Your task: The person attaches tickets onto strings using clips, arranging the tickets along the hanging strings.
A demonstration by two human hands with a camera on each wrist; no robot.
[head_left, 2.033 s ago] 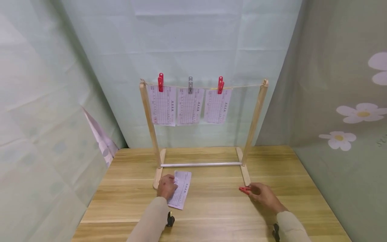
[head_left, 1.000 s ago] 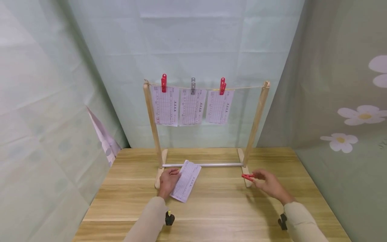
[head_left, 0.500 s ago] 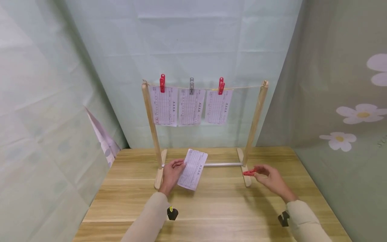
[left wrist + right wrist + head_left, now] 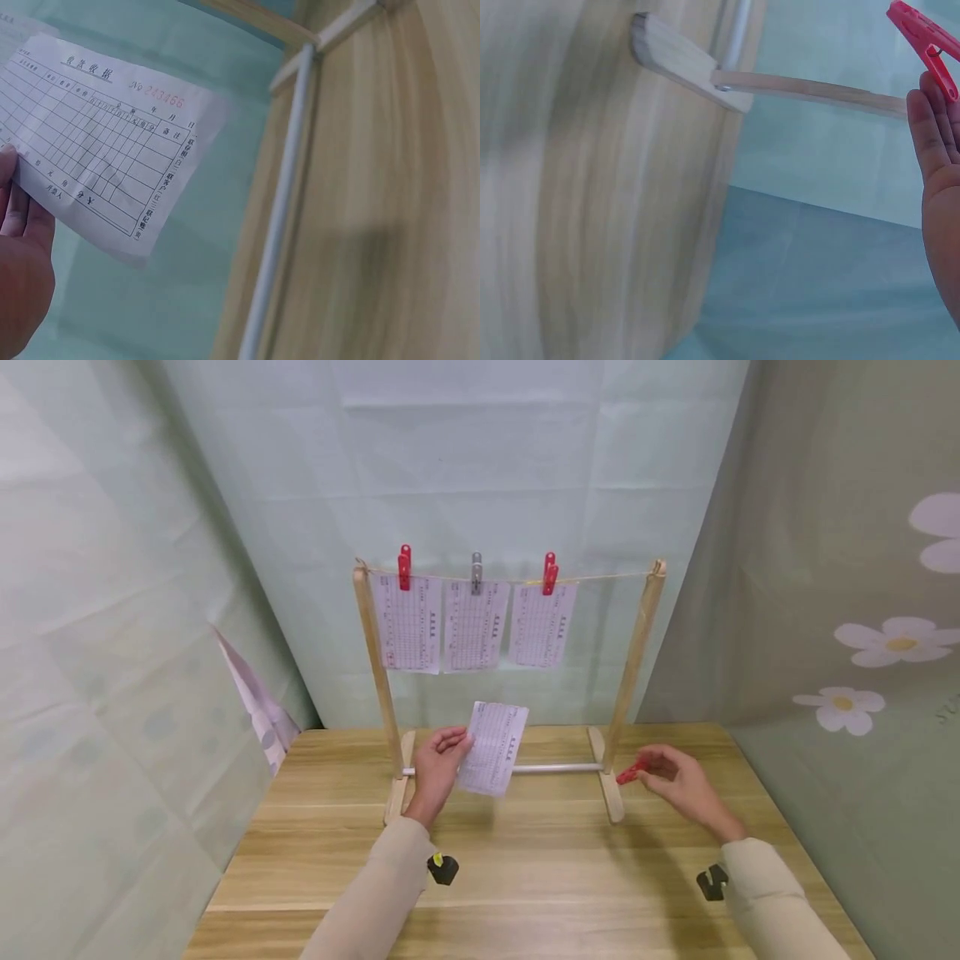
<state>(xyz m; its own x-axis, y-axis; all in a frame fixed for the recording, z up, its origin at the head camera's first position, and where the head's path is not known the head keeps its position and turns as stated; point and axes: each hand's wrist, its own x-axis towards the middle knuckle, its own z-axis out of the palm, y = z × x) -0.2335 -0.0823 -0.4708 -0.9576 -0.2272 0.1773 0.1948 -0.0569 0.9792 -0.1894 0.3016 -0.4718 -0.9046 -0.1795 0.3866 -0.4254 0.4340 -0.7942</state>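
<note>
My left hand [image 4: 441, 770] pinches a printed receipt slip [image 4: 495, 748] by its left edge, raised above the table in front of the rack. In the left wrist view the receipt slip [image 4: 97, 142] shows a ruled form with a red number. At the right, my right hand [image 4: 686, 787] pinches a red clothespin [image 4: 632, 772] beside the rack's right foot. The red clothespin [image 4: 928, 41] also appears near the fingertips in the right wrist view. Three similar slips hang along a string [image 4: 607, 577], under a red clip [image 4: 405, 568], a grey clip [image 4: 476, 573] and another red clip [image 4: 550, 574].
The wooden rack has a left post [image 4: 377, 677], a right post [image 4: 634, 668] and a pale crossbar [image 4: 558, 768] low between its feet. It stands toward the back of the wooden table [image 4: 555, 877]. Cloth curtains [image 4: 480, 460] enclose the back and sides.
The slip lay on the table under my left hand and is now lifted, moved up and slightly right. My right hand has raised the red clothespin and shifted it a little right.
</note>
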